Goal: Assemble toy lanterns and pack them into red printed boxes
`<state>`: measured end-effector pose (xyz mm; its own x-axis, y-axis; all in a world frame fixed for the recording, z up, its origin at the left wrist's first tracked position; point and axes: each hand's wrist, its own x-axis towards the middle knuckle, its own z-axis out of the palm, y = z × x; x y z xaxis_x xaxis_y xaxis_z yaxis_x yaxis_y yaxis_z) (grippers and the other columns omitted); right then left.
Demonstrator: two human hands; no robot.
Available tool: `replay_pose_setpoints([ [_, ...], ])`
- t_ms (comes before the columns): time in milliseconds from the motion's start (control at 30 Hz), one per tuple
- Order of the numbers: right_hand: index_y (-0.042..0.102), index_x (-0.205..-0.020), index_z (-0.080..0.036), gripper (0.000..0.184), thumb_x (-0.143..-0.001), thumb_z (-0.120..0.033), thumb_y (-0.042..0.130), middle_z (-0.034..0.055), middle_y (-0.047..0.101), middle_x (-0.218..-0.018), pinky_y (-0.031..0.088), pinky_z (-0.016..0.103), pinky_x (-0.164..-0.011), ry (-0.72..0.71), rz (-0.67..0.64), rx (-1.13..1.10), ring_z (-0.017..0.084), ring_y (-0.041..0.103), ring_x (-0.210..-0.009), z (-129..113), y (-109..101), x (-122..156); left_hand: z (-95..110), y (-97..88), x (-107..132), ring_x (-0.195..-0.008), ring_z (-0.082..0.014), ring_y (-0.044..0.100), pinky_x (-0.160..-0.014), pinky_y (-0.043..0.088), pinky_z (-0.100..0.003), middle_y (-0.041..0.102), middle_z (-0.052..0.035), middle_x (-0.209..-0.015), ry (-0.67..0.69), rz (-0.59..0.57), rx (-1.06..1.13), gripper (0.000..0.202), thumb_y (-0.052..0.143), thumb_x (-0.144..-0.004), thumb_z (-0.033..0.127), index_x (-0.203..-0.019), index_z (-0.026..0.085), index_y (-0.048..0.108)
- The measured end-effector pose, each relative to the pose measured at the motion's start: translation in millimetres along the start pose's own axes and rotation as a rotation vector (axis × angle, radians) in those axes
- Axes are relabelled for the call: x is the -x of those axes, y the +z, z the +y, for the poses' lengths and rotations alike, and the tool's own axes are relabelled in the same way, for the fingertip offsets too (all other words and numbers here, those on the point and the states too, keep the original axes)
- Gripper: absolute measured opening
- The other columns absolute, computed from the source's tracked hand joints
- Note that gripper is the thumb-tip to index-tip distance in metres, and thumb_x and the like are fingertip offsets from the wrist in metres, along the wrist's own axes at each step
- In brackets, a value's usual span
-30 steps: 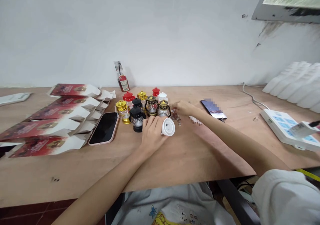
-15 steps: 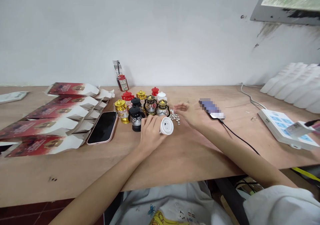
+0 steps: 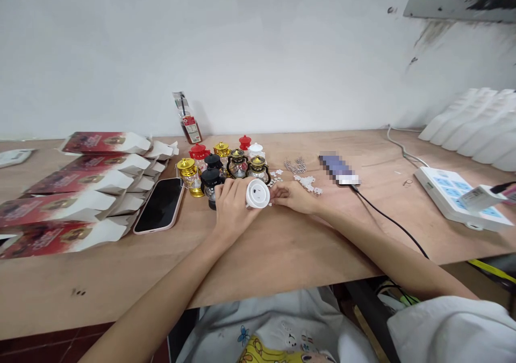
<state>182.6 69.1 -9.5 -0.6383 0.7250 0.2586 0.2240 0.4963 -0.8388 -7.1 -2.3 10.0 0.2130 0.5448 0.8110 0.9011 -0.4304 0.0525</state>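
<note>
My left hand (image 3: 231, 206) is wrapped round a white mini lantern (image 3: 258, 194), tipped so that its round base faces me. The rest of that lantern is hidden by my fingers. Close to the base on its right, my right hand (image 3: 296, 196) has its fingers bent together; whatever they pinch, if anything, is too small to make out. Small round button cells (image 3: 276, 180) lie just behind my right fingertips. Beyond my left hand stand several mini lanterns, among them a gold lantern (image 3: 189, 176), a black lantern (image 3: 210, 183) and a red lantern (image 3: 199, 153).
White tabs (image 3: 308, 183) and small metal pieces (image 3: 296, 165) lie behind my right hand. A phone (image 3: 159, 206) and printed boxes (image 3: 80, 207) are at left, a bottle (image 3: 189, 124) by the wall. Rightward are a cabled phone (image 3: 338, 168) and a power strip (image 3: 459, 196).
My right hand has come down and left from over the loose parts to beside the lantern's base, its fingers now bent. The left hand still holds the white lantern; the view has shifted slightly.
</note>
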Motion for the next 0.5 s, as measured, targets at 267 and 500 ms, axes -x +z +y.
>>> replay_pose_setpoints([
  [267, 0.065, -0.09, -0.014, 0.017, -0.084, -0.009, 0.05, 0.0096, 0.064, -0.09, 0.048, 0.03, -0.075, -0.275, -0.215, 0.698, 0.017, 0.061, -0.083, -9.0, -10.7, 4.7, 0.2, 0.8, 0.4, -0.08, -0.0234, 0.055, -0.069, 0.03, -0.034, 0.068, -0.0065, -0.087, 0.008, -0.001, -0.008, 0.029, 0.062, -0.078, 0.034, -0.101, 0.017, 0.055],
  [500, 0.063, -0.084, -0.018, 0.008, -0.082, -0.017, 0.055, 0.0037, 0.066, -0.079, 0.049, 0.027, -0.066, -0.278, 0.174, 0.311, 0.014, 0.06, -0.07, -28.6, -1.8, 9.0, 0.8, 1.4, 1.9, -0.081, -0.0233, 0.055, -0.069, 0.03, -0.034, 0.068, -0.0063, -0.087, 0.021, -0.006, 0.006, 0.03, 0.062, -0.079, 0.035, -0.101, 0.016, 0.055],
])
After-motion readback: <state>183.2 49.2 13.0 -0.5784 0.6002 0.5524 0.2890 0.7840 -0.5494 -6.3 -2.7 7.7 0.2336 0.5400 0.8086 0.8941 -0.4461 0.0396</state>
